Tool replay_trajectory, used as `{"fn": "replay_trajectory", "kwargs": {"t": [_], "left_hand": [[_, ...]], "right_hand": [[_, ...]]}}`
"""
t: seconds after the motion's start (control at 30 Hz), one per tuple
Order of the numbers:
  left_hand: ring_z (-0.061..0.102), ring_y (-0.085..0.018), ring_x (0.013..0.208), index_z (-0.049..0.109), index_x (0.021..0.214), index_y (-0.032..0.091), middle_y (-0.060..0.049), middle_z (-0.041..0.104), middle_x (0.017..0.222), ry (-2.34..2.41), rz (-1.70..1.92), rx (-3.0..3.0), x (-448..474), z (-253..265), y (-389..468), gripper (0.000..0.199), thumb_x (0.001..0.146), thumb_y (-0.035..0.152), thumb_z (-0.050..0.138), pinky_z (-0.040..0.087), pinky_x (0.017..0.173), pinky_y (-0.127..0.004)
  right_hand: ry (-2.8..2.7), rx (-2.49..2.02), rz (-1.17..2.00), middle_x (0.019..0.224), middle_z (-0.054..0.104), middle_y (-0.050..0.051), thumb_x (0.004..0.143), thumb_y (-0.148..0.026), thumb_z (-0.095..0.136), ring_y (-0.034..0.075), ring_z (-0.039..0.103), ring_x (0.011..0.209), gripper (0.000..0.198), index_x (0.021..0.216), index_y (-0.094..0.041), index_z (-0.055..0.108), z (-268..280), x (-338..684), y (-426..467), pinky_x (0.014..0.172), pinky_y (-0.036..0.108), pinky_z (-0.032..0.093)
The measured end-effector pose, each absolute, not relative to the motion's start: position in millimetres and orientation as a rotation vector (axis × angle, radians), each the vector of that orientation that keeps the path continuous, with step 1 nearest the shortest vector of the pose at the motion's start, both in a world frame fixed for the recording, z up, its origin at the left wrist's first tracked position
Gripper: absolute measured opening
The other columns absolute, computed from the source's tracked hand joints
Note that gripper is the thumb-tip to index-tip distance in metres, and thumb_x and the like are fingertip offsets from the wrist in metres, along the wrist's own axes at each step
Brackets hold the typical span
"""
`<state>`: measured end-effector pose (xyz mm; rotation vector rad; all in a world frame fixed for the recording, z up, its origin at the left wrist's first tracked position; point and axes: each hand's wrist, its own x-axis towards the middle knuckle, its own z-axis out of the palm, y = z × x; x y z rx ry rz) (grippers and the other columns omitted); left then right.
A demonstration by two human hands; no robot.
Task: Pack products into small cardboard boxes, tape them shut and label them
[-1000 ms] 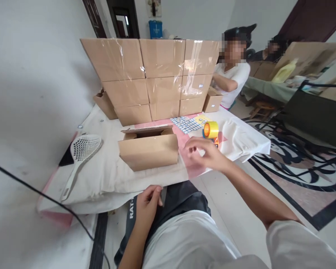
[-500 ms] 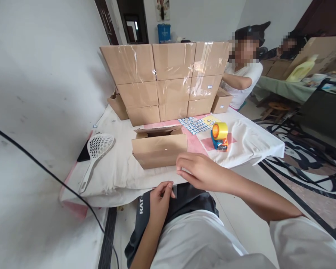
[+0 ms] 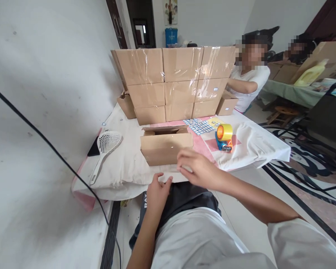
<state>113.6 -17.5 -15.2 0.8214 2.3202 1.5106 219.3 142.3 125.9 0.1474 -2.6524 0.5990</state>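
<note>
The open rectangular brown cardboard box (image 3: 166, 151) has a smooth, matt face, while the tall wall of brown cardboard boxes (image 3: 179, 91) shines under glossy, creased clear plastic tape (image 3: 214, 58). The round yellow tape roll (image 3: 226, 132) looks slick plastic, the long-handled white scoop (image 3: 109, 142) pierced plastic, the white-and-pink tablecloth (image 3: 131, 157) wrinkled cloth, and the low brown stool (image 3: 286, 110) wood.

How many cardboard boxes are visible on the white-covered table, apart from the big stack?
3: the open box in front, the left box and right box beside the stack. More may hide behind it.
</note>
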Motion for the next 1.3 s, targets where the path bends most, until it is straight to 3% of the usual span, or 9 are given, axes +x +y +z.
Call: {"fn": "replay_trajectory", "kwargs": {"t": [0.1, 0.2, 0.3, 0.37, 0.47, 0.63, 0.83, 1.07, 1.3], "left_hand": [[0.061, -0.018, 0.058, 0.063, 0.099, 0.020, 0.002, 0.064, 0.062, 2.517, 1.590, 0.837, 93.3, -4.5, -17.1, 0.034, 0.089, 0.052, 0.058, 0.048, 0.063, -0.031], [0.063, -0.025, 0.108, 0.065, 0.107, 0.021, -0.012, 0.070, 0.111, 2.691, 1.694, 0.967, 67.0, 28.2, -3.1, 0.034, 0.092, 0.049, 0.055, 0.045, 0.101, -0.040], [0.039, -0.031, 0.144, 0.062, 0.130, 0.024, -0.012, 0.043, 0.158, 2.949, 1.508, 1.335, 37.8, 69.3, 22.5, 0.040, 0.094, 0.040, 0.055, 0.028, 0.118, -0.048], [0.018, -0.035, 0.155, 0.049, 0.147, 0.028, -0.007, 0.019, 0.170, 3.011, 1.229, 1.565, 20.2, 89.9, 37.7, 0.054, 0.094, 0.036, 0.055, 0.022, 0.120, -0.056], [0.003, -0.035, 0.158, 0.031, 0.157, 0.030, -0.006, 0.019, 0.170, 2.847, 1.013, 1.641, 1.9, 100.5, 47.8, 0.068, 0.094, 0.039, 0.054, 0.014, 0.121, -0.066], [0.044, -0.031, 0.144, 0.054, 0.141, 0.035, -0.005, 0.061, 0.145, 2.708, 1.035, 1.526, -1.8, 83.0, 38.9, 0.044, 0.100, 0.047, 0.044, -0.003, 0.120, -0.072], [0.039, -0.033, 0.148, 0.054, 0.144, 0.030, -0.006, 0.050, 0.155, 2.765, 0.750, 1.646, 3.3, 78.2, 28.8, 0.052, 0.100, 0.054, 0.040, 0.003, 0.122, -0.071], [0.034, -0.033, 0.150, 0.045, 0.151, 0.029, -0.006, 0.041, 0.160, 2.809, 0.604, 1.649, 4.1, 81.1, 26.9, 0.068, 0.094, 0.067, 0.046, 0.007, 0.123, -0.069], [0.035, -0.032, 0.150, 0.046, 0.150, 0.030, -0.006, 0.041, 0.160, 2.813, 0.631, 1.628, 6.8, 79.5, 28.5, 0.066, 0.095, 0.066, 0.046, 0.005, 0.123, -0.068]], "right_hand": [[-2.491, 0.090, 0.589, 0.101, 0.061, 0.008, 0.093, -0.017, 0.060, 0.026, 0.058, 0.101, 0.011, 0.085, -0.023, 0.064, 155.5, 218.1, 158.9, 0.091, 0.040, 0.046], [-2.507, 0.102, 0.643, 0.102, 0.061, 0.007, 0.095, -0.023, 0.061, 0.026, 0.058, 0.103, 0.011, 0.085, -0.023, 0.064, 184.0, 210.1, 182.5, 0.092, 0.040, 0.045], [-2.575, 0.212, 0.764, 0.101, 0.063, 0.006, 0.097, -0.029, 0.059, 0.023, 0.059, 0.100, 0.014, 0.087, -0.021, 0.065, 201.2, 195.7, 205.1, 0.090, 0.036, 0.045], [-2.611, 0.282, 0.816, 0.103, 0.064, 0.006, 0.097, -0.032, 0.058, 0.022, 0.059, 0.100, 0.017, 0.087, -0.020, 0.066, 206.4, 185.5, 217.4, 0.092, 0.035, 0.045], [-2.661, 0.288, 0.873, 0.109, 0.064, 0.007, 0.097, -0.036, 0.059, 0.021, 0.059, 0.102, 0.022, 0.086, -0.019, 0.066, 207.3, 171.9, 231.6, 0.094, 0.035, 0.044], [-2.619, 0.197, 1.231, 0.109, 0.065, 0.007, 0.091, -0.042, 0.064, 0.023, 0.059, 0.105, 0.026, 0.081, -0.019, 0.063, 197.6, 150.9, 245.3, 0.097, 0.038, 0.043], [-2.318, 0.071, 1.810, 0.105, 0.069, 0.009, 0.080, -0.054, 0.071, 0.024, 0.061, 0.101, 0.036, 0.079, -0.020, 0.062, 176.9, 116.3, 250.7, 0.089, 0.037, 0.047], [-2.744, -0.086, 1.282, 0.087, 0.068, 0.002, 0.075, -0.036, 0.075, 0.020, 0.061, 0.086, 0.020, 0.075, -0.019, 0.065, 135.4, 69.5, 261.3, 0.082, 0.029, 0.045], [-2.800, -0.169, 1.108, 0.079, 0.067, 0.001, 0.076, -0.032, 0.075, 0.019, 0.061, 0.080, 0.016, 0.077, -0.019, 0.066, 121.9, 66.5, 265.2, 0.073, 0.025, 0.045]]}}
